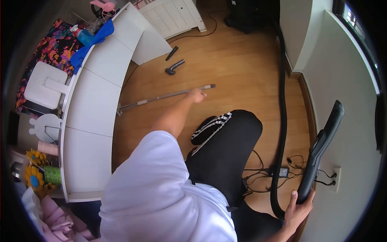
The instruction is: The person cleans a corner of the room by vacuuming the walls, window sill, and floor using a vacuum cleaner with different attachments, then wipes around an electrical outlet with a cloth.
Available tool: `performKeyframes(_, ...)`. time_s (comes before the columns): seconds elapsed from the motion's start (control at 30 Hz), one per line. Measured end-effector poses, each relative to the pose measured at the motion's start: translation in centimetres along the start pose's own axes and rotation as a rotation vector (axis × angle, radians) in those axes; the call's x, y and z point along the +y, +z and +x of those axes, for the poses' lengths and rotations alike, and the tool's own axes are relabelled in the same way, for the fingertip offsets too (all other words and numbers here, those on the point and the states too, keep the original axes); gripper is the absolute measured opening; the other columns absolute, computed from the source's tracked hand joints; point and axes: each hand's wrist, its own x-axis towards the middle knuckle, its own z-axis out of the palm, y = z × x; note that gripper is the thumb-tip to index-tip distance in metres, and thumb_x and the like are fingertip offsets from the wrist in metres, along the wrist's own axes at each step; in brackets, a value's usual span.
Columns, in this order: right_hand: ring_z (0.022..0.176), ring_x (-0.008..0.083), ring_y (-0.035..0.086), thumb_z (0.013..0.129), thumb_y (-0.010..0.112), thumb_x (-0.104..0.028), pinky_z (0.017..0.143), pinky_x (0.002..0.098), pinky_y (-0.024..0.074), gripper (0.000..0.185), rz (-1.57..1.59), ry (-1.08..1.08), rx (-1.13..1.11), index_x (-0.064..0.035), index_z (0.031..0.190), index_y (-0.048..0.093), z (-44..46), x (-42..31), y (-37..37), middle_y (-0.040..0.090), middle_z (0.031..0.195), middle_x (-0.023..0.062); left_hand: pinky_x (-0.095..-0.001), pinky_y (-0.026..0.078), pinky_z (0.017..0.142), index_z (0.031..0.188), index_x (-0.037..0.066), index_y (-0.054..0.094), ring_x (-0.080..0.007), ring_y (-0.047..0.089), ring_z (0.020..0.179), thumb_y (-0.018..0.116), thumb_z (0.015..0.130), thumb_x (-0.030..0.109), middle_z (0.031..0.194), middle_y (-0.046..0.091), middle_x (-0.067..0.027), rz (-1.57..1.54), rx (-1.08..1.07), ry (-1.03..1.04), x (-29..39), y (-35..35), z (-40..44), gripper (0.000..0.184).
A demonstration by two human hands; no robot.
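My left hand (196, 96) reaches out over the floor, its fingers closed at the grey pole (163, 97). That pole slants across the wood from the white drawers to a dark tip right of the hand. At the lower right, my right hand (299, 207) is wrapped round the bottom of a black vacuum handle (322, 149), which points upward beside the wall. A black hose (282, 101) runs from the dark machine (248, 16) at the top down toward this hand. Two loose black attachments, a brush nozzle (174, 67) and a narrow piece (172, 53), lie beyond the pole.
White drawers (89, 105) line the left side, carrying a spray bottle (83, 36), a blue cloth (92, 45) and yellow flowers (34, 177). Cables and a power adapter (284, 172) lie near my knee, close to the wall socket (338, 180). A white cabinet (171, 18) stands at the top.
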Motion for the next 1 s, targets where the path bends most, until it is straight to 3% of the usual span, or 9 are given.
performKeyframes(0.23,0.072,0.0234,0.060,0.101,0.063,-0.040,0.068,0.0348,0.0495,0.054,-0.081,0.000,-0.030,0.0001,0.134,0.049,10.4,-5.8,10.7,0.062,0.087,0.0144,-0.0457,0.050,0.099,0.109,0.005,0.077,-0.0374,0.064,0.116,0.064,0.096,0.041,0.124,0.068,-0.0226,0.044,-0.150,-0.235,-15.8,3.5,19.0,0.040)
performKeyframes(0.3,0.102,0.0372,0.065,0.100,0.063,-0.042,0.085,0.0430,0.0538,0.059,0.011,0.144,-0.144,0.0098,0.128,0.060,15.1,-12.0,11.5,0.067,0.111,0.0277,-0.0459,0.050,0.101,0.118,0.003,0.070,-0.0380,0.064,0.116,0.063,0.096,0.041,0.125,0.067,-0.0234,0.022,-0.108,-0.267,-18.2,3.0,24.7,0.043)
performKeyframes(0.37,0.088,0.0318,0.058,0.099,0.062,-0.042,0.076,0.0444,0.0485,0.061,0.137,0.433,-0.414,0.0101,0.129,0.055,18.6,-12.5,12.1,0.064,0.105,0.0202,-0.0460,0.049,0.102,0.126,0.002,0.063,-0.0387,0.064,0.116,0.063,0.096,0.040,0.126,0.066,-0.0241,-0.032,0.018,-0.322,-19.6,1.9,30.1,0.049)
performKeyframes(0.53,0.105,0.0363,0.063,0.098,0.059,-0.045,0.094,0.0497,0.0497,0.062,-0.245,0.129,-0.311,-0.0002,0.140,0.054,18.1,-6.7,14.4,0.066,0.117,0.0177,-0.0463,0.038,0.115,0.152,-0.006,0.031,-0.0463,0.050,0.134,0.046,0.102,0.056,0.143,0.051,-0.0350,-0.198,0.334,-0.479,-24.1,-1.5,42.4,0.082)
performKeyframes(0.67,0.081,0.0130,0.061,0.106,0.054,-0.038,0.070,0.0249,0.0500,0.058,0.250,0.650,-0.353,0.0015,0.147,0.041,18.5,-15.8,17.3,0.064,0.093,0.0061,-0.0405,0.060,0.082,0.148,-0.005,0.042,-0.0355,0.066,0.110,0.023,0.099,0.075,0.130,0.061,-0.0266,-0.385,-0.041,-0.812,-24.3,-7.1,47.1,0.095)
performKeyframes(0.73,0.081,0.0168,0.059,0.105,0.054,-0.038,0.073,0.0303,0.0498,0.054,0.100,0.666,-0.214,0.0039,0.137,0.046,15.6,-14.2,18.1,0.063,0.093,0.0076,-0.0356,0.060,0.064,0.143,-0.002,0.049,-0.0309,0.067,0.092,0.020,0.097,0.079,0.121,0.061,-0.0221,-0.495,0.060,-0.794,-25.7,-6.3,47.4,0.098)
performKeyframes(0.83,0.080,0.0207,0.058,0.101,0.056,-0.040,0.074,0.0359,0.0497,0.054,0.108,0.600,-0.294,0.0063,0.128,0.055,18.7,-20.4,19.9,0.063,0.090,0.0088,-0.0420,0.062,0.075,0.146,0.002,0.047,-0.0340,0.067,0.099,0.033,0.093,0.083,0.139,0.050,-0.0247,-0.586,0.022,-0.787,-28.8,-3.9,48.1,0.098)
performKeyframes(0.9,0.077,0.0258,0.062,0.099,0.058,-0.039,0.074,0.0371,0.0507,0.054,-0.031,0.504,-0.301,0.0062,0.127,0.055,17.3,-19.9,19.8,0.065,0.087,0.0131,-0.0382,0.055,0.078,0.121,-0.001,0.057,-0.0247,0.063,0.089,0.066,0.100,0.036,0.107,0.065,-0.0128,-1.212,0.245,-0.825,-27.8,0.5,49.3,0.044)
performKeyframes(1.0,0.081,0.0379,0.066,0.097,0.064,-0.042,0.076,0.0408,0.0530,0.056,-0.070,0.480,-0.292,0.0055,0.126,0.056,16.5,-22.2,20.6,0.066,0.089,0.0218,-0.0354,0.053,0.078,0.122,0.001,0.053,-0.0222,0.060,0.089,0.067,0.095,0.010,0.109,0.063,-0.0108,-0.796,0.342,-0.212,-20.7,7.5,49.9,0.031)
